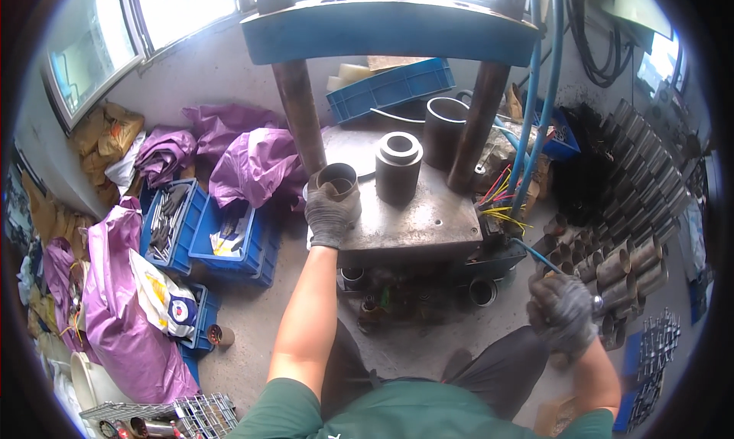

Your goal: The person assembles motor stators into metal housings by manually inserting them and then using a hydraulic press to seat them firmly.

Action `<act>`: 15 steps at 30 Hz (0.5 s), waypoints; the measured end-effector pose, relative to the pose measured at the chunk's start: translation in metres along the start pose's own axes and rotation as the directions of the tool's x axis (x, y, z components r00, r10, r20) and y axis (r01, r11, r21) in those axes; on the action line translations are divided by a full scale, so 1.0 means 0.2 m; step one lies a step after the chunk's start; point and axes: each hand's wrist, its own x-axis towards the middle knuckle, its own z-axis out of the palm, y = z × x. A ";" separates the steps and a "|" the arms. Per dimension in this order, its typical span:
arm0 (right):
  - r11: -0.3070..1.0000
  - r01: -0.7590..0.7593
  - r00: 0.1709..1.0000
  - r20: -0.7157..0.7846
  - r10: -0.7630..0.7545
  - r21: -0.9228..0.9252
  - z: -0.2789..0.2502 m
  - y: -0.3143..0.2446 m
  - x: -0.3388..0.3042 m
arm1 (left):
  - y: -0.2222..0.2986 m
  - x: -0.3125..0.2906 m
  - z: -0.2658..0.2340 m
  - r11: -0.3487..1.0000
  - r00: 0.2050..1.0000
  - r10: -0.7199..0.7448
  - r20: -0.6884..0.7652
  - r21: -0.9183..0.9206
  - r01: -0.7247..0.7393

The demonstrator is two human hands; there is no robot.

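My left hand [329,213], in a grey work glove, is closed round a short open metal sleeve [340,177] at the left front of the press table [405,229]. Just right of it, a dark metal cylinder [397,180] with a paler stepped collar [400,148] stands upright. My gloved right hand [564,313] makes a fist at the end of a thin blue rod [535,254], which slants down from the press's right side. The fingers hide the rod's lower end. A small shiny metal end [597,303] shows by the knuckles.
A blue crossbeam [390,30] on two posts spans the table. Behind stands a wider dark tube [446,125]. Blue bins [229,236] and purple sacks [122,301] lie left. Stacked metal tubes [646,179] fill the right, near blue hoses [547,95] and loose wires [501,209].
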 end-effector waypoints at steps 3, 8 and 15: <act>0.997 0.032 0.998 0.055 -0.036 0.070 0.25 -0.05 0.10 | -0.01 0.00 0.02 0.996 0.993 -0.083 0.086 0.036 0.080; 0.951 -0.050 0.991 0.135 0.009 0.305 0.78 -0.12 0.19 | -0.02 0.03 0.02 0.979 0.952 -0.194 0.238 -0.006 0.202; 0.830 -0.150 0.872 0.467 -0.145 0.538 1.23 -0.16 0.04 | 0.10 0.02 -0.05 0.900 0.914 0.352 -0.199 -0.197 -0.390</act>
